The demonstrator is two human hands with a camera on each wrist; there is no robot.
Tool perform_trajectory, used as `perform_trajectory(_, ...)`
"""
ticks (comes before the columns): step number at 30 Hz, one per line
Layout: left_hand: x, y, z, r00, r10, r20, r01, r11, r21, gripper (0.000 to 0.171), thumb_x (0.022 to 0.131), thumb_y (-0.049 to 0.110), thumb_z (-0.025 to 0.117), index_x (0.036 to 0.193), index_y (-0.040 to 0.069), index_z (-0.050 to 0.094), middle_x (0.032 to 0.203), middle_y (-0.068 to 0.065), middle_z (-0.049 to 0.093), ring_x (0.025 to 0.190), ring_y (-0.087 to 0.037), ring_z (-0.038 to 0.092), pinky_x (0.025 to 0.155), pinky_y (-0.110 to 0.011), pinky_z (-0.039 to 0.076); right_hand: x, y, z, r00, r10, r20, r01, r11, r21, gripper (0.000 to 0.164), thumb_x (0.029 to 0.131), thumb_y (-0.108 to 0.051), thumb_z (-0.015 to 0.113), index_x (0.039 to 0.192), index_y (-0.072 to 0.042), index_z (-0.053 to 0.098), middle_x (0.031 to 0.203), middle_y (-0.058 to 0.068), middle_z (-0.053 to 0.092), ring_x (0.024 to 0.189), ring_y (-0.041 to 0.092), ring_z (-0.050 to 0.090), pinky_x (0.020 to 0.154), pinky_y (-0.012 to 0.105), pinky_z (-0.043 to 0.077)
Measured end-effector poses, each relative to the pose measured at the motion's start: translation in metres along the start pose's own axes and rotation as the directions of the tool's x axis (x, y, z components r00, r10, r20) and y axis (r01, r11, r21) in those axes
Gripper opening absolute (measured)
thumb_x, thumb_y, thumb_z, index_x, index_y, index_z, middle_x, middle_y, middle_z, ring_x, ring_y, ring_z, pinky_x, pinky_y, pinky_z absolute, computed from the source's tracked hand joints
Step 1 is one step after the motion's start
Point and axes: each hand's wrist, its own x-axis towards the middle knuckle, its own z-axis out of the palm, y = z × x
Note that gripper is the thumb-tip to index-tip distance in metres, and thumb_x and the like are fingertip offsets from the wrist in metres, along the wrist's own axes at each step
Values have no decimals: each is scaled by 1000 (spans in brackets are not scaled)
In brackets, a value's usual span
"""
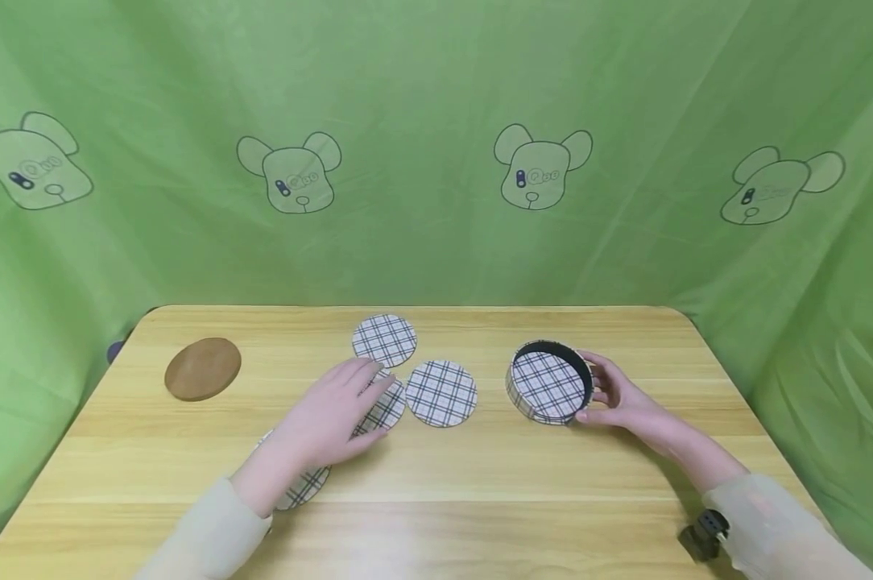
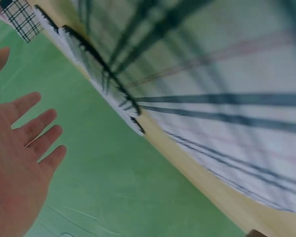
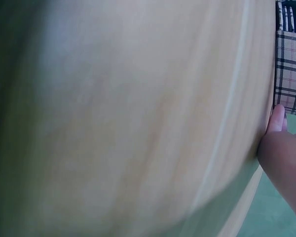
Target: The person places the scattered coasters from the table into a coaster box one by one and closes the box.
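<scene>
My right hand (image 1: 618,403) grips the right side of a round plaid coaster holder (image 1: 521,396), thumb in front and fingers behind. The holder has a dark inner wall, and plaid coasters (image 1: 548,384) lie inside it. My left hand (image 1: 337,411) hovers over a round plaid coaster (image 1: 382,411), its fingers fairly straight and partly covering it. The left wrist view shows these fingers (image 2: 39,131) spread and holding nothing. Beside that coaster lie another coaster (image 1: 441,394) to the right and one (image 1: 384,340) behind. A further coaster (image 1: 308,487) is partly hidden below my left forearm.
A plain brown disc (image 1: 203,369) lies at the far left of the wooden table (image 1: 436,515). Green curtains (image 1: 422,250) with printed bear heads hang behind and at both sides. A small black device (image 1: 703,535) is at my right sleeve.
</scene>
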Motion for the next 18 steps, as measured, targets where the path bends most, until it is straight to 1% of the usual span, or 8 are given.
perform_trajectory(5, -15, -4, 6, 1000, -25, -5, 25, 1000, -3, 76, 93, 51, 75, 151, 5, 56, 152, -21, 57, 145, -41, 52, 127, -56, 41, -1, -1, 0, 1000, 6, 3, -6, 1000, 1, 102, 87, 2, 79, 165, 3, 13, 145, 35, 40, 116, 1, 61, 98, 14, 55)
perform_trajectory(10, -31, -6, 8, 999, -49, -1, 49, 999, 3, 76, 92, 52, 76, 148, 5, 59, 152, -22, 57, 143, -43, 53, 125, -57, 43, -1, -1, 1, 1000, 6, 3, -6, 1000, 5, 102, 88, 2, 79, 165, 3, 13, 145, 35, 40, 116, 0, 61, 98, 14, 55)
perform_trajectory(18, -54, -6, 6, 999, -42, 6, 42, 999, 19, 75, 88, 53, 78, 144, 6, 62, 147, -19, 60, 140, -43, 54, 123, -57, 44, 0, -1, 0, 1000, 9, 2, -9, 1000, 6, 103, 87, 3, 79, 166, 3, 12, 145, 35, 40, 115, 0, 61, 98, 14, 55)
